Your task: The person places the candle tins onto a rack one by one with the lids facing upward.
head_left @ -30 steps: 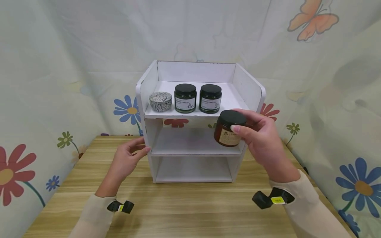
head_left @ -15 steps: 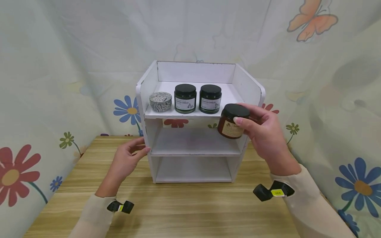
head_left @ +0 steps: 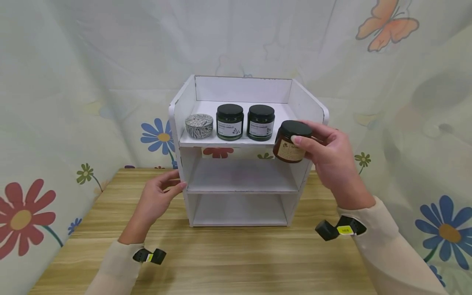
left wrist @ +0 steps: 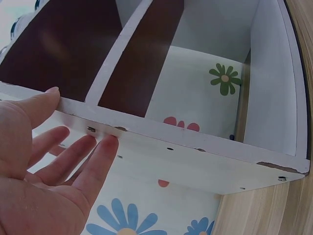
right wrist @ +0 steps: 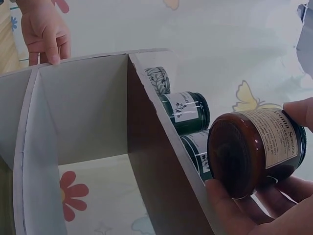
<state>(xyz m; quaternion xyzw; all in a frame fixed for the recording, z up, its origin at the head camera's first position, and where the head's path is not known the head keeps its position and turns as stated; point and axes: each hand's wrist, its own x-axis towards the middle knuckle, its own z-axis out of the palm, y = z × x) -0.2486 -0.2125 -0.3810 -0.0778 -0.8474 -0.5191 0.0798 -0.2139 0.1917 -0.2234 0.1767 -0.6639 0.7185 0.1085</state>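
My right hand (head_left: 333, 159) grips an amber candle jar (head_left: 289, 150) with a black lid and a tan label, thumb in front and fingers behind. The jar is held at the right front of the top tier of a white shelf unit (head_left: 239, 191), slightly tilted. In the right wrist view the amber jar's base (right wrist: 232, 156) faces the camera. To its left on that tier stand two green candle jars (head_left: 230, 123) with black lids and a grey-white patterned tin (head_left: 199, 125). My left hand (head_left: 156, 198) touches the unit's left side, its thumb at the front edge.
The shelf unit stands on a wood-grain table (head_left: 236, 262), with two tiers below the top one. A light curtain (head_left: 129, 49) with printed flowers and a butterfly hangs behind and on both sides.
My right hand has raised the amber candle jar and shifted it a little to the right, up to the top tier's front edge. The left hand stays in place.
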